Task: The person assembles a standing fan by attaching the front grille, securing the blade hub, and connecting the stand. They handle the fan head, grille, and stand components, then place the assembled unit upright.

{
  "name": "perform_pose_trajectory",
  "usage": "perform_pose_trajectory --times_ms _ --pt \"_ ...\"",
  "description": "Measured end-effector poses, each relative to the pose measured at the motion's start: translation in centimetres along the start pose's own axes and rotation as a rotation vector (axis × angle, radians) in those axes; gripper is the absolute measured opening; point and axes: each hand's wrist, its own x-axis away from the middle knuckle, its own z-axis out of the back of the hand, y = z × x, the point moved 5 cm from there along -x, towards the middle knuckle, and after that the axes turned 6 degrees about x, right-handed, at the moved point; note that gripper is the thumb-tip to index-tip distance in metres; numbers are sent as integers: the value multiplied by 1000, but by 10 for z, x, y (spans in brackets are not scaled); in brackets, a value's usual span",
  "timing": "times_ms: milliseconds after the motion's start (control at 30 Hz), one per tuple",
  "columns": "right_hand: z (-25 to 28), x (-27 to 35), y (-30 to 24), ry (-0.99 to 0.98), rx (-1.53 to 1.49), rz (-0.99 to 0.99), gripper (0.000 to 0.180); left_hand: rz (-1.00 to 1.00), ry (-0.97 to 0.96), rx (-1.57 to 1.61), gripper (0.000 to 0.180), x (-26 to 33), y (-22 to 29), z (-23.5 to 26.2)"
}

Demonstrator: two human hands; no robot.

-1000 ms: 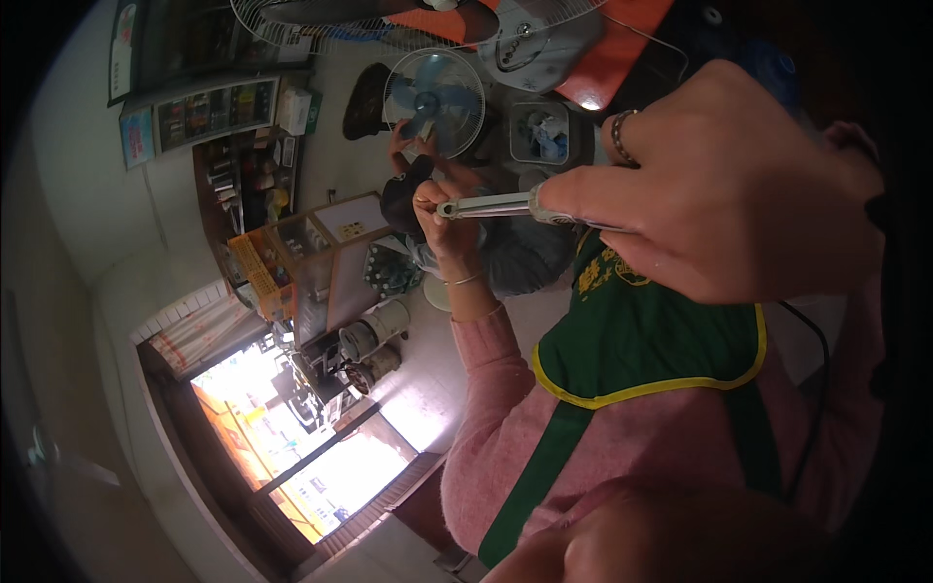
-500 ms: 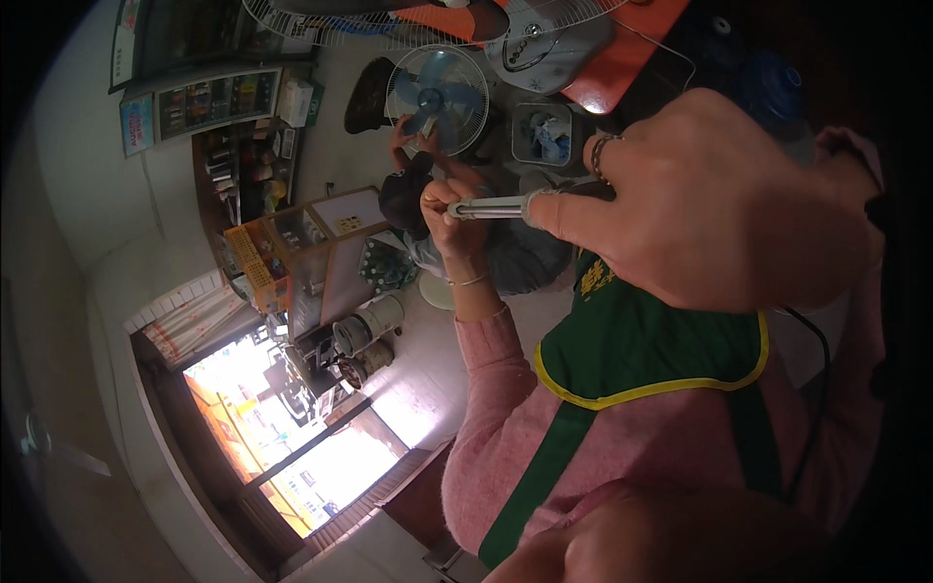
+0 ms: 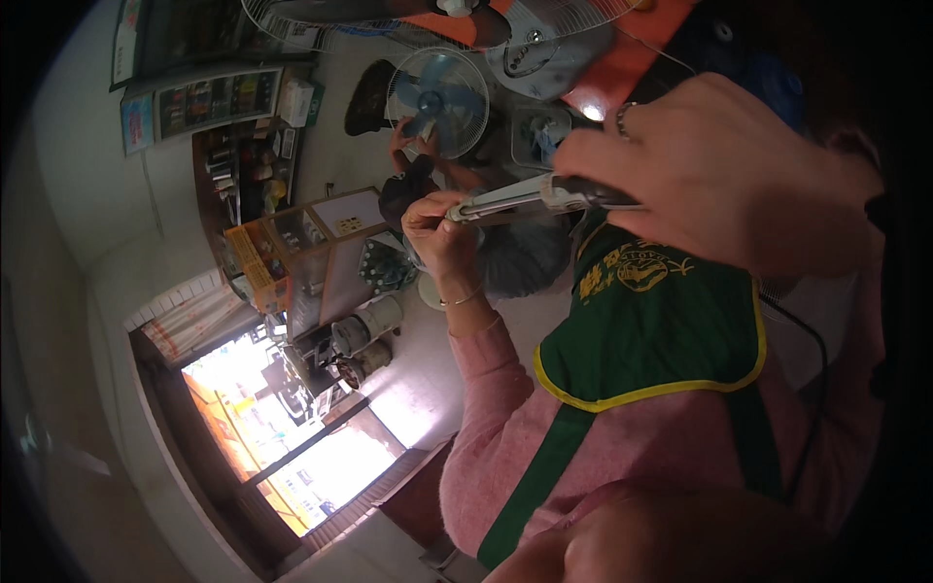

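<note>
A long, slim, pale grey tool point(image 3: 510, 197) with a metallic strip along its length and a dark handle end point(image 3: 603, 192) spans the space between my hands; its exact kind I cannot make out. My right hand point(image 3: 729, 180), with a ring on one finger, is closed around the dark end. At the other end, my left hand point(image 3: 440, 233) pinches the tip between thumb and fingers. The tool slants slightly upward toward the right, in front of my green apron point(image 3: 651, 330) with yellow edging. My right palm and the underside of the handle are hidden.
Beyond my left hand, another person in a dark cap point(image 3: 406, 187) reaches toward a standing fan point(image 3: 435, 102). A lined bin point(image 3: 530, 146) stands near it. A second fan point(image 3: 457, 8) looms at the top edge, before an orange table point(image 3: 651, 29). Shelves and a wooden-framed counter point(image 3: 335, 223) line the left.
My right hand has turned and shifted slightly up and right, exposing the dark handle end. The tool has tilted from level to slanting. My left hand has moved slightly left and down.
</note>
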Motion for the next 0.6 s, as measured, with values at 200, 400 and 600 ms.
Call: perform_pose_trajectory --times_ms 200,400,600 --pt "-9 21 25 159 171 80 35 -58 -8 -218 23 -5 19 -31" --pt "-18 38 40 189 131 95 37 -18 -50 -392 19 -12 32 -57" --pt "-32 45 57 12 -468 -123 33 28 -81 -376 20 -14 32 -72"
